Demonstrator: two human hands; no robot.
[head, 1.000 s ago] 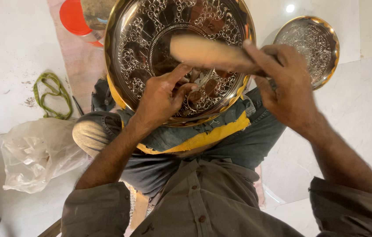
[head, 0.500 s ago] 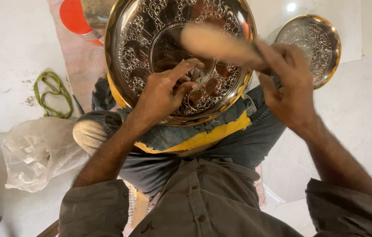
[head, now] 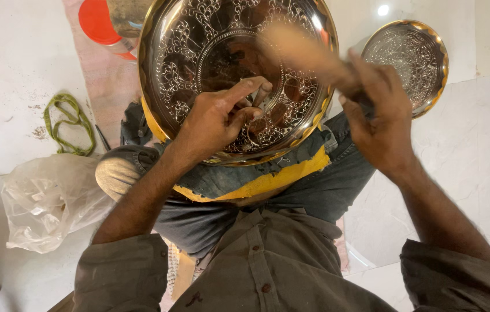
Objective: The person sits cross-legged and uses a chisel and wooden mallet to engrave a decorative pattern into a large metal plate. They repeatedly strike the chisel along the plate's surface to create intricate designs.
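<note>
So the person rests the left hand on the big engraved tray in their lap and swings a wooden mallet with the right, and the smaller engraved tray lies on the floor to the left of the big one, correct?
Not quite. In the head view the smaller engraved tray lies on the floor to the right of the big engraved tray, not the left. The rest holds: the left hand rests on the big tray, and the right hand grips the blurred wooden mallet.

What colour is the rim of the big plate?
Gold, around the large engraved plate; the head view shows it.

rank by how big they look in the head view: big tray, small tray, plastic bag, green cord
1. big tray
2. plastic bag
3. small tray, though it lies farther from the camera, so its rank against the bag is unsure
4. green cord
</note>
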